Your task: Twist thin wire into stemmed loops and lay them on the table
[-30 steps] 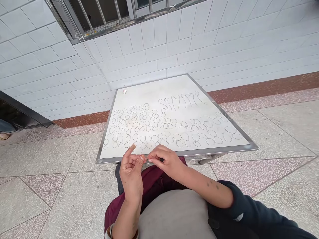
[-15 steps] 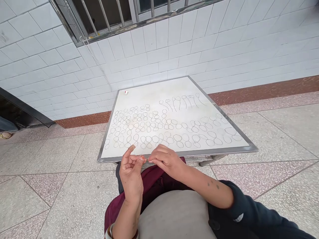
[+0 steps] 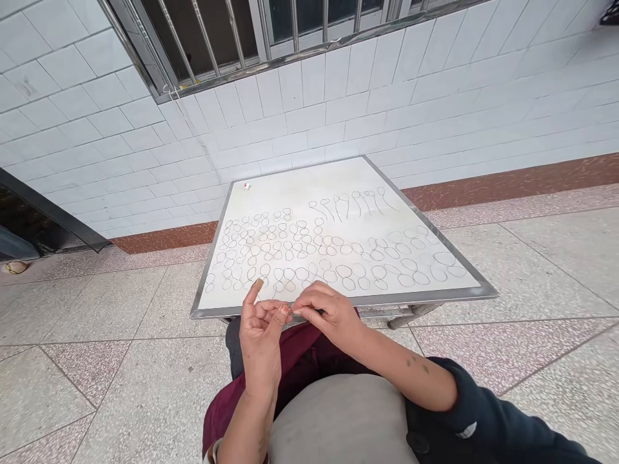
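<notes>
In front of my body, just over the table's near edge, both hands meet at the fingertips. My left hand pinches with thumb and a finger, while its index finger, which looks wrapped at the tip, points up. Against it, my right hand is closed in a pinch, thumb to fingers. A very thin thread runs between the fingertips, too fine to follow clearly. On the white tabletop lie rows of thin dark loops, many in touching pairs. Several with long tails are farther back; whether they are thread or drawn lines I cannot tell.
A grey metal rim edges the table, which stands against a white tiled wall. A small white and red object sits at the far left corner. Above is a barred window. Speckled floor tiles surround the table.
Both hands have shifted slightly to the right, still fingertip to fingertip. The pale thread seen by the left index finger earlier no longer shows clearly. The view has tilted up a little.
</notes>
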### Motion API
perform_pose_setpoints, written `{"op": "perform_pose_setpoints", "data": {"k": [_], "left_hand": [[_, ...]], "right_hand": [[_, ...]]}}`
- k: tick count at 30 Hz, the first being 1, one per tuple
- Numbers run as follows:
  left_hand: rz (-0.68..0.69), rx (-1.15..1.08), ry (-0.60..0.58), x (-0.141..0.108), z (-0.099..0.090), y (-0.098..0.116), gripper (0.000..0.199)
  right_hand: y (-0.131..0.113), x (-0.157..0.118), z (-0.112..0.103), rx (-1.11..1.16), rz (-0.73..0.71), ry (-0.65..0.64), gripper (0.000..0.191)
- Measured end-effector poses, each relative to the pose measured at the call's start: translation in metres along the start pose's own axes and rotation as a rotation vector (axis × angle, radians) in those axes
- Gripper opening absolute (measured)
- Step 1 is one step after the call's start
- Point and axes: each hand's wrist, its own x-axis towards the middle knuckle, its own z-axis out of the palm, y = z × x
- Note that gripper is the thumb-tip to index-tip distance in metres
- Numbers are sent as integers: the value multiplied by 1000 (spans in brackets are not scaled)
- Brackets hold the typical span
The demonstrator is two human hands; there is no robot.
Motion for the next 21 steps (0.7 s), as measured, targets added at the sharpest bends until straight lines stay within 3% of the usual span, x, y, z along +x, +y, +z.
{"op": "perform_pose_setpoints", "data": {"k": [10,21], "left_hand": [[-35,-78,19,0,-3,-11,33],[-13,58,43,1,-3,-15,23]], "right_hand": [[-2,-3,-1,85,216,-21,8],[2,-1,-2,143,233,-58,10]]}}
